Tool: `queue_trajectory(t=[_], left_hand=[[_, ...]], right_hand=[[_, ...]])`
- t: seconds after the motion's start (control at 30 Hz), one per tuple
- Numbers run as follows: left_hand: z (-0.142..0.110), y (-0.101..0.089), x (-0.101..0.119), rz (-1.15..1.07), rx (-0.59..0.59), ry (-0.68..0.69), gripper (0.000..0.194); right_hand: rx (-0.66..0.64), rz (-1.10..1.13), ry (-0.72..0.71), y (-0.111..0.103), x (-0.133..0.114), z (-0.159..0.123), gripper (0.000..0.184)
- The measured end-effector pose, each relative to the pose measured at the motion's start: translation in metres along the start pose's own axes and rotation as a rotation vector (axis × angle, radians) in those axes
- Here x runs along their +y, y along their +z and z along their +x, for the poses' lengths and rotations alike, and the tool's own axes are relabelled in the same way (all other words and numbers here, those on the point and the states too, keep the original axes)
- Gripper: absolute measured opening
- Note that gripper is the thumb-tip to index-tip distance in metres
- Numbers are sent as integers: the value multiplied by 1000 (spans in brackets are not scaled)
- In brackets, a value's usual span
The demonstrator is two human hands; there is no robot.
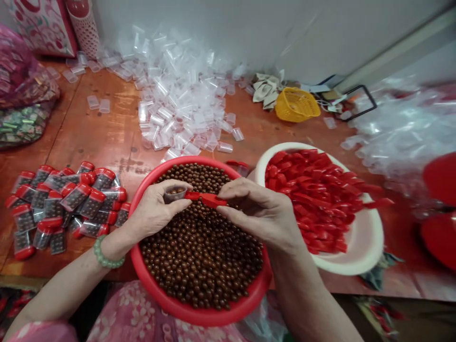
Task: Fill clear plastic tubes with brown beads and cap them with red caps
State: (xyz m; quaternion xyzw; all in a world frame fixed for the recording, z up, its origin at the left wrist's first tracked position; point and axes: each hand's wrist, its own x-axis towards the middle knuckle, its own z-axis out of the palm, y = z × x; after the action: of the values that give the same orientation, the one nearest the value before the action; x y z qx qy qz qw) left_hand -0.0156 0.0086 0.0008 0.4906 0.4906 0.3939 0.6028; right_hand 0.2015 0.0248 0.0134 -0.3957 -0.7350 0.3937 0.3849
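We log, nearest first: a red plastic basin [199, 316] of brown beads [203, 256]. Over it, held together so strays fall back, our left hand [155, 206] pinches a small clear tube [175, 193] and our right hand [258, 211] a red cap [206, 199]. Beyond: filled capped tubes [67, 204], a white bowl [366, 247] of loose caps [306, 194], and heaped empty tubes [178, 109].

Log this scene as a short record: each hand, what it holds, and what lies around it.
Left hand: holds a small clear plastic tube with brown balls inside
Right hand: pinches a red cap
Beneath hands: red basin of brown balls
Right: white basin of red caps
Left: filled, capped tubes
Beyond: loose empty clear tubes
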Motion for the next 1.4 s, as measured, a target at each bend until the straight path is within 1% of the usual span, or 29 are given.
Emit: queue_trajectory(t=[0.1, 0.23, 0.3, 0.37, 0.43, 0.5, 0.57, 0.7, 0.73, 0.83, 0.9, 1.0, 1.1, 1.17, 1.27, 1.33, 1.4], left_hand=[[1, -2, -1, -43, 82, 1, 26], [1, -3, -1, -33, 117, 44, 23], [1, -3, -2, 25, 118, 101, 15], [0, -3, -3, 96, 131, 187, 8], [0, -4, -4, 120, 134, 221, 6], [0, -5, -4, 66, 110, 172, 8], [-1, -6, -3, -10, 74, 90, 13], [-1, -5, -2, -121, 4, -30, 32], [0, -4, -2, -145, -15, -53, 37], [1, -3, -5, -190, -45, -94, 47], [1, -4, -7, -201, -49, -94, 49], [0, -5, -10, -218, -63, -114, 48], [0, -6, -12, -265, -94, -152, 43], [0, -7, -13, -317, -112, -172, 39], [0, -7, -15, -387, -116, -195, 40], [1, -8, -16, -406, -109, -193, 42], [1, -7, -17, -410, -122, -178, 40]], right_hand=[[-21, 50, 44, 7, 5, -3, 12], [-58, 58, 109, 14, 3, -2, 6], [-74, 61, 153, 17, -1, 1, 9], [-98, 70, 199, 19, -5, 5, 14], [-94, 92, 233, 19, -7, 7, 17], [-83, 115, 254, 17, -9, 8, 14], [-116, 103, 244, 12, -9, 8, 11], [-307, -75, 206, 7, -11, 9, 7], [-339, -111, 196, 7, -12, 10, 10], [-384, -151, 135, 11, -16, 13, 30], [-405, -164, 63, 14, -18, 16, 33], [-391, -167, -19, 17, -19, 19, 22], [-339, -114, -1, 20, -18, 19, 12], [-340, -86, 50, 22, -17, 16, 12], [-355, -61, 126, 25, -14, 12, 21], [-349, -46, 125, 28, -10, 9, 24], [-341, -31, 96, 32, -7, 7, 20]])
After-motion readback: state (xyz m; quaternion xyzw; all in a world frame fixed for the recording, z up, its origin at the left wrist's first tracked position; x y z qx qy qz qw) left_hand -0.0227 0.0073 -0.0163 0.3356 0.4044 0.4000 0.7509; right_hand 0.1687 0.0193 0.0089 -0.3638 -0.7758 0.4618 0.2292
